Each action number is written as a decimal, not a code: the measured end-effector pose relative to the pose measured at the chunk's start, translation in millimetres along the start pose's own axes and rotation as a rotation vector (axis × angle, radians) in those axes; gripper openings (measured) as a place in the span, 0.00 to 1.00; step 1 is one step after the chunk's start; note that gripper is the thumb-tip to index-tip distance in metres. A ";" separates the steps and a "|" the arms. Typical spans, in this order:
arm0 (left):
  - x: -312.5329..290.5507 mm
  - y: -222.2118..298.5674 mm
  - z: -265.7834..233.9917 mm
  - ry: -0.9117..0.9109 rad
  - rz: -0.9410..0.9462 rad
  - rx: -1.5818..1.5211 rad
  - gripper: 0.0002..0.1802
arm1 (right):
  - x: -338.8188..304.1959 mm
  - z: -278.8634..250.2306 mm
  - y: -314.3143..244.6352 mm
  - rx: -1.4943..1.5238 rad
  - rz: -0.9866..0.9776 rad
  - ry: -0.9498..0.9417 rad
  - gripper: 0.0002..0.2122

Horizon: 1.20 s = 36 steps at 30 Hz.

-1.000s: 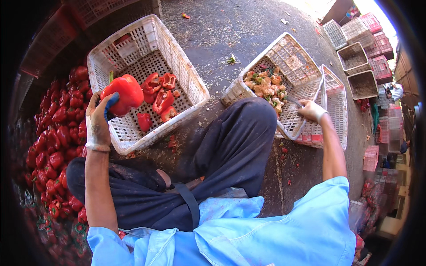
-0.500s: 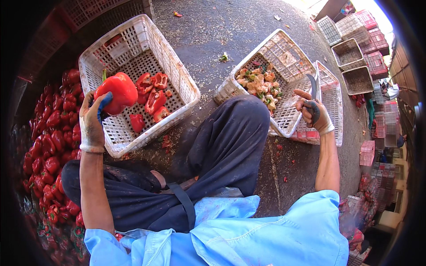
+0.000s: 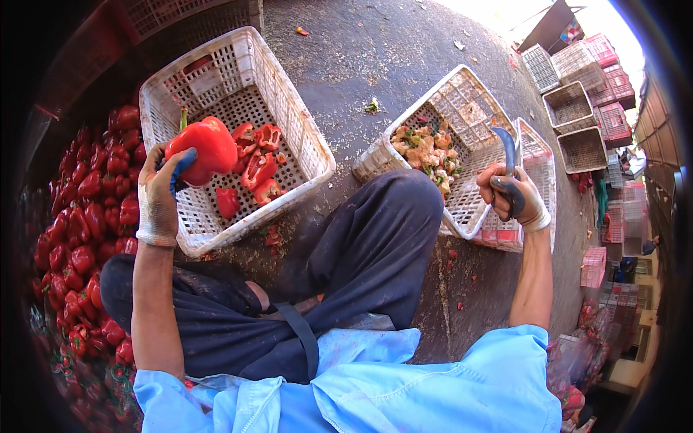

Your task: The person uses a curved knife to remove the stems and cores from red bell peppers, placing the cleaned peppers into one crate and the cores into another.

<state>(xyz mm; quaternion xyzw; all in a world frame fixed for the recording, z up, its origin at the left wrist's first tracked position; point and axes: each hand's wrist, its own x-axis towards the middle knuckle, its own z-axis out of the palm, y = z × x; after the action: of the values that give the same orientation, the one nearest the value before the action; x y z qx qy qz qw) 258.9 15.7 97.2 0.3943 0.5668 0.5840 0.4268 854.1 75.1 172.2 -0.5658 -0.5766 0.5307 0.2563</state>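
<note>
My left hand (image 3: 160, 191), in a worn glove, is closed around a whole red bell pepper (image 3: 209, 150) with its green stem up. It holds the pepper over the near left part of a white plastic crate (image 3: 299, 108). Cut red pepper pieces (image 3: 258, 170) lie on that crate's floor. My right hand (image 3: 514, 196), partly gloved, grips a small knife with a curved blade (image 3: 505, 144), its tip pointing up. That hand is above the right side of a second white crate (image 3: 473, 101), which contains pale pepper cores and seeds (image 3: 429, 155).
A large heap of whole red peppers (image 3: 90, 216) lies on my left. My bent knee (image 3: 404, 198) rises between the two crates. Another crate (image 3: 538, 162) sits against the second one's right side. Stacked crates (image 3: 577, 94) stand at the far right. Seeds and scraps litter the floor (image 3: 346, 58).
The right hand's extended finger has curled in around the knife, and the blade has tilted slightly left. The left hand still holds the pepper. The whole view has shifted a little.
</note>
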 end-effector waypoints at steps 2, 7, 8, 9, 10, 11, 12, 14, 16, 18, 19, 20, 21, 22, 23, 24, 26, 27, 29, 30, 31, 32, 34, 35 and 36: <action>-1.3 2.8 0.0 0.014 -0.042 -0.055 0.10 | -3.9 12.8 -24.2 0.210 0.103 -0.053 0.14; -0.5 -0.8 0.9 0.016 0.037 0.030 0.11 | -7.0 10.3 -22.0 0.364 -0.007 -0.127 0.15; -1.7 1.3 3.4 0.015 0.059 0.051 0.12 | -6.9 9.4 -21.0 0.387 -0.052 -0.137 0.15; -2.2 3.1 4.4 0.028 0.021 0.032 0.13 | -9.9 13.4 -28.8 0.362 -0.068 -0.123 0.16; -3.0 3.5 4.6 0.021 0.040 0.046 0.13 | -6.5 4.7 -12.1 0.772 0.032 0.031 0.16; -3.3 3.7 4.6 0.012 0.058 0.060 0.13 | -0.2 7.9 -2.1 1.179 0.138 0.193 0.16; -3.7 4.2 5.1 0.004 0.076 0.074 0.14 | -0.3 -0.8 -4.4 0.980 0.103 0.026 0.17; -5.5 8.5 8.4 0.030 0.024 0.014 0.16 | 1.3 -6.5 -22.4 0.546 -0.060 -0.266 0.18; -9.2 11.9 8.9 0.050 -0.002 -0.045 0.17 | 0.9 9.1 -39.2 0.429 -0.119 -0.250 0.20; -10.7 16.2 17.3 0.037 0.026 -0.026 0.17 | 15.9 28.3 -38.7 0.502 -0.067 -0.210 0.21; -10.4 17.2 22.6 0.009 0.060 0.008 0.18 | 21.6 35.7 -39.7 0.535 -0.038 -0.182 0.21; -11.0 17.6 25.9 -0.013 0.096 0.055 0.19 | 26.5 65.8 -56.3 0.396 -0.099 -0.174 0.22; -12.8 19.6 27.7 -0.020 0.125 0.094 0.20 | 32.8 96.6 -74.3 0.260 -0.161 -0.165 0.24; -15.0 22.1 30.0 -0.036 0.151 0.124 0.21 | 38.7 122.9 -90.4 0.202 -0.153 -0.195 0.24; -18.6 27.8 29.1 -0.072 0.120 0.115 0.23 | 46.0 150.2 -106.2 0.146 -0.149 -0.232 0.24; -20.4 30.8 30.0 -0.119 0.091 0.088 0.25 | 54.3 172.0 -114.8 0.072 -0.187 -0.268 0.24; -20.9 30.0 34.3 -0.134 0.152 0.132 0.25 | 71.6 212.8 -122.9 -0.032 -0.293 -0.338 0.26; -21.9 30.8 33.5 -0.134 0.147 0.163 0.25 | 81.4 232.9 -125.1 -0.057 -0.364 -0.383 0.27; -21.5 28.2 30.4 -0.131 0.131 0.178 0.25 | 95.4 266.6 -132.1 -0.103 -0.446 -0.424 0.31; -21.5 29.4 30.5 -0.124 0.119 0.165 0.25 | 103.7 275.5 -132.3 -0.169 -0.496 -0.423 0.33; -21.7 31.0 31.1 -0.117 0.107 0.152 0.25 | 112.1 284.7 -132.5 -0.233 -0.546 -0.419 0.35; -21.8 31.6 31.8 -0.111 0.095 0.135 0.25 | 117.0 295.6 -133.8 -0.270 -0.542 -0.351 0.36; -21.0 31.5 30.7 -0.102 0.103 0.091 0.24 | 129.7 306.0 -127.3 -0.325 -0.550 -0.361 0.34; -21.4 32.1 28.0 -0.092 0.089 0.103 0.24 | 131.6 311.3 -128.6 -0.331 -0.543 -0.401 0.33; -21.7 32.1 24.9 -0.084 0.076 0.116 0.24 | 131.5 316.8 -131.6 -0.337 -0.536 -0.441 0.31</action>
<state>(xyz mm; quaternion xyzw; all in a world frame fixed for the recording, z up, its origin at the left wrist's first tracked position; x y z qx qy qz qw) 287.8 3.6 130.9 0.4636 0.5660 0.5489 0.4043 490.2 121.4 154.0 -0.3017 -0.8244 0.4516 0.1593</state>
